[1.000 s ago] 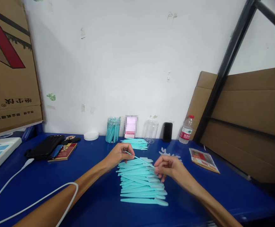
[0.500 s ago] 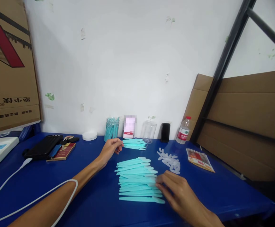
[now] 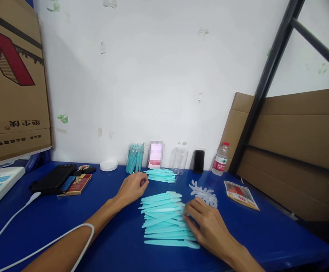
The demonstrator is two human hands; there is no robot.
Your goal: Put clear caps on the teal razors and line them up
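A big pile of teal plastic sticks (image 3: pixel 161 215) lies on the blue table (image 3: pixel 110 234) in front of me. My right hand (image 3: pixel 205 223) rests on the pile's right ends, fingers lying flat on the sticks. Curled loosely on the table just left of the pile's far end is my left hand (image 3: pixel 133 187), with nothing showing in it. A smaller neat stack of teal sticks (image 3: pixel 161 175) lies just beyond its fingertips. A small heap of clear plastic caps (image 3: pixel 205 192) sits just beyond my right hand.
Along the wall stand a jar of teal sticks (image 3: pixel 135 158), an empty clear jar (image 3: pixel 179 160), a white lid (image 3: pixel 109 164), a black phone (image 3: pixel 198 161) and a water bottle (image 3: pixel 220 160). A printed packet (image 3: pixel 240 193) lies right; a black case (image 3: pixel 53 176), red book (image 3: pixel 76 184) and white cable (image 3: pixel 17 215) lie left. Cardboard flanks both sides.
My left hand carried a teal stick to the far stack, let it go and drew back. My right hand dropped onto the big pile's right ends.
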